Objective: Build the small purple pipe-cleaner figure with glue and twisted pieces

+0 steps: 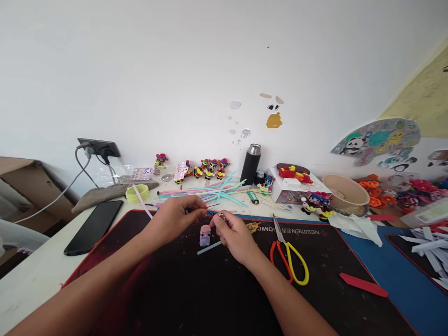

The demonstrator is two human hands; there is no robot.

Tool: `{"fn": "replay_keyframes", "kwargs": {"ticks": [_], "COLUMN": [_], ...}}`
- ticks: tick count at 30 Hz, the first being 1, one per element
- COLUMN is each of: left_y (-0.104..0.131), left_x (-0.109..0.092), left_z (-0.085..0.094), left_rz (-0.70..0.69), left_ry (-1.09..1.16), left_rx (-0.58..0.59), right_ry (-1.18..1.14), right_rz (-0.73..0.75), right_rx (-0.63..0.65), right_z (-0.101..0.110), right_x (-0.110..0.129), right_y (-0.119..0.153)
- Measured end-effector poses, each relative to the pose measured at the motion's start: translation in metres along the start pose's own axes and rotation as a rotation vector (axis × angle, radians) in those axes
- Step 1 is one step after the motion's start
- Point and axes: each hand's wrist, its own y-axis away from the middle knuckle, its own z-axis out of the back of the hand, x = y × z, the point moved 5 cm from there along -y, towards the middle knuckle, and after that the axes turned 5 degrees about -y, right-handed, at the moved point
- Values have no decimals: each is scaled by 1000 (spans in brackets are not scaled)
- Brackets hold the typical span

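White table (26, 289) bears, left to right — black phone (93, 227), yellow-green ring (132, 196), loose pastel stems (201, 191), upright black flask (250, 167) — with a dark, red-edged mat (175, 294) spread in front.

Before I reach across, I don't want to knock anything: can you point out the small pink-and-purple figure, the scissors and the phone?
small pink-and-purple figure (205, 236): head view, middle of its body
scissors (280, 237): head view, base of the blades
phone (93, 227): head view, middle of its dark face
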Motion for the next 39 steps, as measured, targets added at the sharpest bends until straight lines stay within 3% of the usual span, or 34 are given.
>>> {"fn": "replay_keyframes", "kwargs": {"ticks": [7,16,32,39], "left_y": [-1,-1,1,0], "left_x": [3,3,2,6], "left_z": [-2,1,-4,-10], "left_rz": [3,-9,61,95], "left_ry": [38,17,41,134], "left_rx": [-3,-39,22,75], "right_ry": [-150,41,-100,-47], "right_rz": [-37,33,-7,18], "right_rx": [76,131,11,-15], "right_z": [-9,-10,-1,0], "right_x": [3,2,3,5], "right_y": [1,3,0,2]}}
